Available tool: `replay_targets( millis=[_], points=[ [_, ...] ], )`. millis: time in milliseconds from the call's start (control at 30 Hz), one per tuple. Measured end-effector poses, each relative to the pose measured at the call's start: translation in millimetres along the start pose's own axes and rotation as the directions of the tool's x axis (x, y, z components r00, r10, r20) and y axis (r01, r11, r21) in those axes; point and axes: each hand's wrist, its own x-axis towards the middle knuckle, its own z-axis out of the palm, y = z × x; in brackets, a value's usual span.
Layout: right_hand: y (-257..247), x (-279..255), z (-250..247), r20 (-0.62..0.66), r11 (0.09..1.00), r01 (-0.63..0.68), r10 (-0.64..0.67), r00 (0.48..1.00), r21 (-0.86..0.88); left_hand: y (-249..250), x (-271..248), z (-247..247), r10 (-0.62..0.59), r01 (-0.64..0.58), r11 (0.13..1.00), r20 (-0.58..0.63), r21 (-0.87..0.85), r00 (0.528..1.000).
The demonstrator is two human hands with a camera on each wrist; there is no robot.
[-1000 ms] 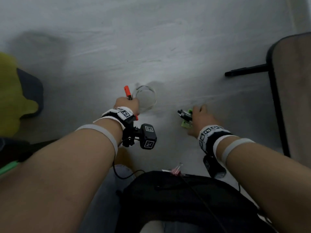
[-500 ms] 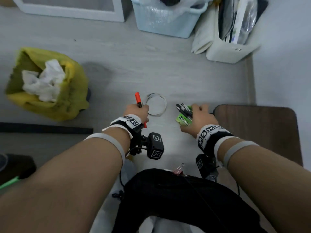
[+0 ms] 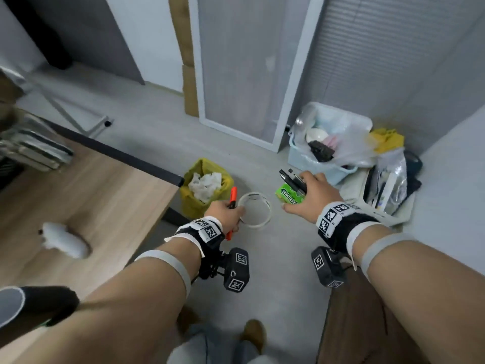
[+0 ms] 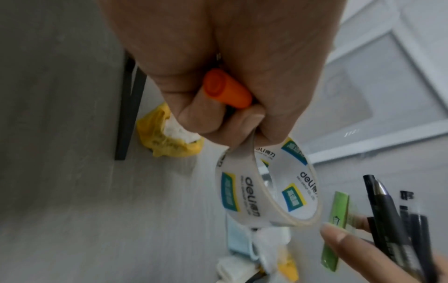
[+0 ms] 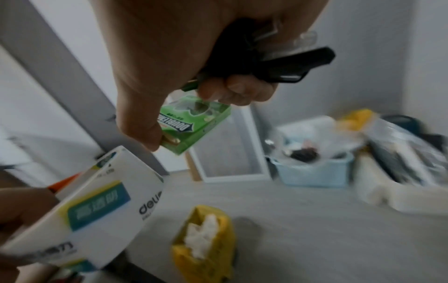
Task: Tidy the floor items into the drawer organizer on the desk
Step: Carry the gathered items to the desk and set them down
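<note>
Fingers (image 4: 198, 114) of the left hand (image 3: 223, 212) curl tight round an orange marker (image 3: 233, 197) & pinch the rim of a clear tape roll (image 3: 254, 210), up in the air over the floor. At 3 o'clock from the tape, the right hand (image 3: 313, 199) grips black pens (image 3: 292, 179) & a green gum pack (image 3: 288, 194). A yellow bag (image 3: 195, 203) w/ white tissue sits at 10 o'clock from the tape, the wood desk (image 3: 91, 206) at 9, a blue bin (image 3: 309, 160) at 1.

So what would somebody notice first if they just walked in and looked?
Probably the full hands: the left hand grips an orange marker and a roll of clear Deli tape, while the right hand holds black pens and a green Doublemint gum pack. Below them, a yellow trash bag sits beside the desk.
</note>
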Motion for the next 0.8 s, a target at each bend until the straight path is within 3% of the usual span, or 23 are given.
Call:
replay_targets(
  millis=[100, 233, 333, 533, 800],
  points=[
    [-90, -11, -37, -0.032, 0.985, 0.169, -0.171, 0.985, -0.045, 19, -42, -82, 0.033, -0.036, 0.998, -0.083, -0.043, 0.996],
    [-206, -31, -32, 0.021, 0.936, 0.333, -0.333, 0.943, -0.115, -1, -91, -187, 0.027, -0.064, 0.983, -0.214, -0.17, 0.977],
    [-292, -56, 0, 0.088, 0.881, 0.447, -0.438, 0.894, -0.156, -48, -130, -262, -0.034, -0.068, 0.956, -0.34, -0.285, 0.94],
    [-421, -114, 96, 0.262, 0.785, 0.593, -0.544, 0.798, -0.178, -171, -195, -376, -0.219, 0.0, 0.903, -0.462, -0.429, 0.859],
    [-542, -185, 220, 0.495, 0.661, 0.729, -0.581, 0.647, -0.178, -335, -254, -468, -0.46, 0.154, 0.846, -0.552, -0.511, 0.696]
  ],
)
